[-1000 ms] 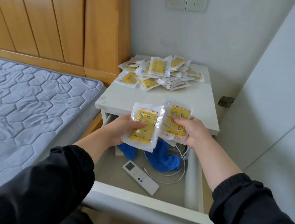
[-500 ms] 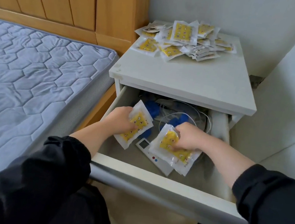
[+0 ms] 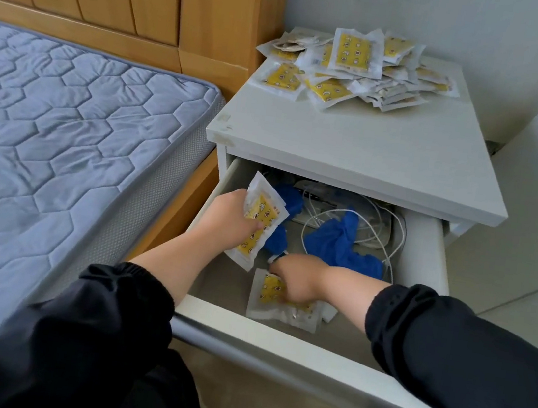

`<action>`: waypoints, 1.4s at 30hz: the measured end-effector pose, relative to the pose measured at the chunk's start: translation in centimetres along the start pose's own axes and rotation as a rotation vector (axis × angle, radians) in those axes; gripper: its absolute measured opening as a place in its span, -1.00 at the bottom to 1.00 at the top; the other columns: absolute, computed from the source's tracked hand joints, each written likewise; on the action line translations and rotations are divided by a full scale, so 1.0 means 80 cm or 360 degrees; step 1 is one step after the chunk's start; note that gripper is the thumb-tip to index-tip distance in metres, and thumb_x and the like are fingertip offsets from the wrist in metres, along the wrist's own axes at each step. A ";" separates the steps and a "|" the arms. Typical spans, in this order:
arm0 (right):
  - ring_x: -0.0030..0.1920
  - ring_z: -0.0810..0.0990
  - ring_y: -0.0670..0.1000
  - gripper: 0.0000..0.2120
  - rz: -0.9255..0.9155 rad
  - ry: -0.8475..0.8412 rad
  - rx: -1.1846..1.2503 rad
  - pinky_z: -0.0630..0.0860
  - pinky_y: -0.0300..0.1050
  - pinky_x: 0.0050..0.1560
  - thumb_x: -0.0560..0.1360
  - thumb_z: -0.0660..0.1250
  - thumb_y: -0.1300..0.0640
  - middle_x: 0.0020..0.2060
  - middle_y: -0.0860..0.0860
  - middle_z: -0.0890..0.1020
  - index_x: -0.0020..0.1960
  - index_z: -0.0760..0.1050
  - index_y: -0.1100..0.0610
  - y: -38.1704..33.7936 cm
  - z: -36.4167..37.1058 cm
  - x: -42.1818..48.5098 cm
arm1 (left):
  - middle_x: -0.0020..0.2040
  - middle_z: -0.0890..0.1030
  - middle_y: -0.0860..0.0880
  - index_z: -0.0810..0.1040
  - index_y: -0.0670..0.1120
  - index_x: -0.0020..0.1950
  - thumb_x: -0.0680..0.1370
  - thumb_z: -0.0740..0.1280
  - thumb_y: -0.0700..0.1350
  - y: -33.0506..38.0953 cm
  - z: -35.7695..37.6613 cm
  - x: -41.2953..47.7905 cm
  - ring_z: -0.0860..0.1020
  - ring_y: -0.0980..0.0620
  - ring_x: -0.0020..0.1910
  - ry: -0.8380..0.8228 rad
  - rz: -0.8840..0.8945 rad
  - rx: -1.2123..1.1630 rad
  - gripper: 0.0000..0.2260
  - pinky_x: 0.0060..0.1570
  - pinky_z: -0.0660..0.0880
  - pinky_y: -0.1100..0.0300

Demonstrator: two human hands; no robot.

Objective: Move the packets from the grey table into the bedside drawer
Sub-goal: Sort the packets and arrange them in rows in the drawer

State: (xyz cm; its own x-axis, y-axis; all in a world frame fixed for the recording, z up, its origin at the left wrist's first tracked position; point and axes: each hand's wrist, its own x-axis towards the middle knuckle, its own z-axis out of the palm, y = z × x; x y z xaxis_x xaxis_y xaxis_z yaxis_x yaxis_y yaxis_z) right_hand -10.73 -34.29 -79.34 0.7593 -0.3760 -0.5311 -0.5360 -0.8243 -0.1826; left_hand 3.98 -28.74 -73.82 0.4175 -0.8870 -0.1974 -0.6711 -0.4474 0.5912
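Both hands reach into the open drawer [image 3: 276, 339]. The left hand [image 3: 229, 219] pinches a tilted packet [image 3: 260, 220] between thumb and fingers near the drawer's left wall. The right hand [image 3: 298, 280] curls its fingers over a flat packet [image 3: 276, 312] lying on the drawer floor by the front edge. Blue gloves [image 3: 338, 244] and a white cable [image 3: 375, 225] lie just behind. A pile of packets [image 3: 356, 67] sits along the grey table's [image 3: 372, 149] back edge.

Black matte garment worn; left sleeve [image 3: 99, 318] and right sleeve [image 3: 447, 350] each ended in a gathered elastic cuff. The left hand [image 3: 229, 219] and right hand [image 3: 298, 280] were bare.
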 end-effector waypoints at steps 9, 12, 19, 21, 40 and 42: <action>-0.07 0.54 0.04 -0.71 0.0601 0.0063 0.0238 0.46 -0.14 -0.21 0.46 0.38 0.01 -0.06 0.01 0.53 0.11 0.45 0.10 0.054 0.003 -0.014 | 0.22 0.56 -0.06 0.34 -0.07 0.43 0.58 0.32 -0.03 -0.006 0.004 -0.002 0.60 -0.02 0.09 -0.0237 -0.0072 0.0050 -0.57 -0.10 0.53 0.20; -0.13 0.54 0.04 -0.80 0.0767 0.0121 0.0217 0.41 -0.17 -0.33 0.47 0.34 0.07 -0.07 0.03 0.54 0.04 0.44 0.11 0.062 0.003 -0.017 | 0.20 0.56 -0.06 0.34 -0.07 0.42 0.59 0.30 -0.03 -0.007 0.003 -0.005 0.60 -0.01 0.06 -0.0267 -0.0099 0.0094 -0.58 -0.13 0.52 0.22; -0.08 0.55 0.05 -0.69 0.0946 0.0205 0.0910 0.43 -0.17 -0.20 0.51 0.35 -0.03 -0.12 0.05 0.50 0.07 0.43 0.19 0.038 -0.006 -0.011 | -0.14 0.47 0.04 0.37 -0.04 0.01 0.61 0.25 -0.05 0.001 -0.014 -0.012 0.44 0.11 -0.27 0.0072 0.0162 0.0302 -0.91 -0.43 0.30 0.29; -0.18 0.56 0.05 -0.73 0.1028 0.0149 0.1637 0.53 -0.11 -0.15 0.54 0.34 0.05 -0.18 0.08 0.56 0.09 0.41 0.23 0.025 -0.003 -0.006 | -0.20 0.44 0.05 0.34 -0.05 -0.07 0.60 0.26 -0.06 0.000 -0.025 -0.013 0.42 0.12 -0.30 0.0113 0.0221 0.0368 -0.87 -0.44 0.31 0.25; 0.21 0.56 0.17 -0.67 0.0606 -0.0430 0.2359 0.56 -0.02 0.13 0.55 0.30 0.25 0.24 0.22 0.54 0.30 0.42 0.25 -0.039 0.016 0.024 | 0.07 0.57 -0.01 0.42 -0.09 0.26 0.57 0.34 -0.02 -0.007 -0.041 -0.009 0.56 0.02 -0.09 0.0098 0.0243 0.0007 -0.69 -0.25 0.53 0.19; 0.09 0.62 0.18 -0.69 0.0616 -0.0401 0.1995 0.59 0.02 0.06 0.58 0.28 0.12 0.23 0.22 0.54 0.26 0.42 0.25 -0.028 0.001 0.012 | 0.06 0.58 -0.01 0.43 -0.09 0.25 0.56 0.35 -0.02 -0.007 -0.041 -0.009 0.58 0.01 -0.07 0.0071 0.0208 -0.0062 -0.69 -0.18 0.58 0.13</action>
State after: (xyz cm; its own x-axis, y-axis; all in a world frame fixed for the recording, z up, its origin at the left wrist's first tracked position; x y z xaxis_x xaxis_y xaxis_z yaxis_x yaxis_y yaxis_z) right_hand -8.83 -32.80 -79.51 0.4666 -0.2960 -0.8335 -0.7778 0.3112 -0.5460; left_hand 6.08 -27.51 -71.44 0.3558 -0.9309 -0.0823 -0.6977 -0.3232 0.6394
